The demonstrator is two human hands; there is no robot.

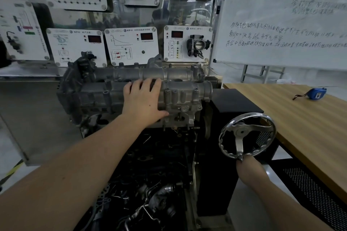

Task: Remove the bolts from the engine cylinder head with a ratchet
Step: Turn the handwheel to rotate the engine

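Engine cylinder head (184,88) sits straight ahead of the person on a stand, long axis running left-right across the body. Left hand (143,100) lies flat on top of it, fingers straight and spread, palm pressing the casting, nothing gripped. Right hand (247,165) is low and to the right, well apart from the head, fingers curled round the knob at the bottom of the stand's handwheel (247,135).

So the head is under the left hand and up-left of the right hand. Left is clearly the nearer hand.

No ratchet visible in either hand or anywhere in view. Bolts (166,92) stand up along the near edge of the head, just right of the left fingertips; can't tell whether any are loose.

Likely step: cranking the wheel to tilt the head while the left steadies it. Bolt work not yet begun.

Wooden table (293,118) beyond the right hand carries a blue tape measure (316,93).
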